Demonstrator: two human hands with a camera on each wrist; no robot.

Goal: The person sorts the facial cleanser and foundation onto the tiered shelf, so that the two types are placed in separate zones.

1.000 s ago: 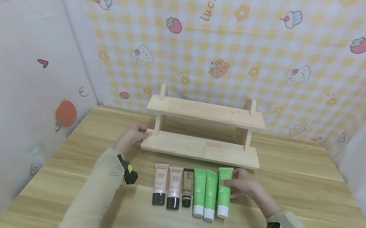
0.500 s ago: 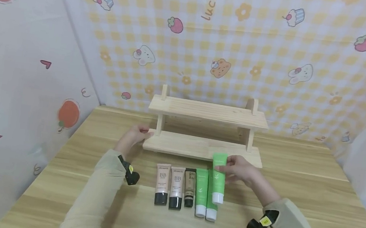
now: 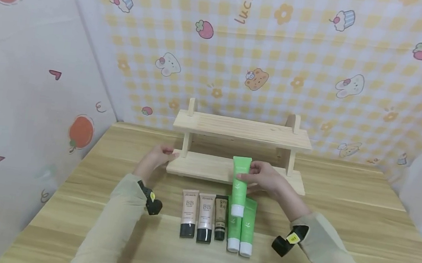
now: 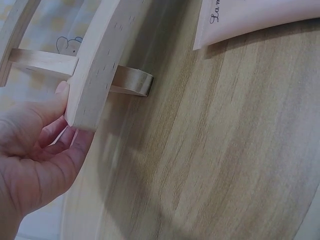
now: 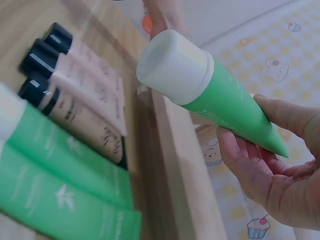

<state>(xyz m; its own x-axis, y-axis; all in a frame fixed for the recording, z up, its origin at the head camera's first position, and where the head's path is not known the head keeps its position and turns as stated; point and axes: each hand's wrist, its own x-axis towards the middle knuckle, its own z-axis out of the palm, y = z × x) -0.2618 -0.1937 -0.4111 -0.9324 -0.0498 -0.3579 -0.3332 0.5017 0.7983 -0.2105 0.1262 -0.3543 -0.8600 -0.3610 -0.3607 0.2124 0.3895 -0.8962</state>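
My right hand (image 3: 266, 177) pinches a green tube (image 3: 240, 187) with a white cap, cap end down, in front of the lower board of a two-tier wooden shelf (image 3: 207, 166). In the right wrist view the thumb and fingers grip the green tube (image 5: 225, 102) toward its flat end. My left hand (image 3: 157, 158) holds the left end of the lower board; the left wrist view shows thumb and fingers round that board end (image 4: 85, 100). Two more green tubes (image 3: 248, 224) lie on the table beside a tan tube (image 3: 220, 217) and two pink BB cream tubes (image 3: 189, 211).
The shelf's upper board (image 3: 242, 128) sits above the lower one between two uprights. A checked cloth (image 3: 219, 63) hangs behind the wooden table (image 3: 342, 216). White patterned cloth (image 3: 23, 97) rises on the left.
The right hand has lifted the rightmost green tube off the table and carried it up and left toward the lower board. The left hand keeps its hold on the shelf.
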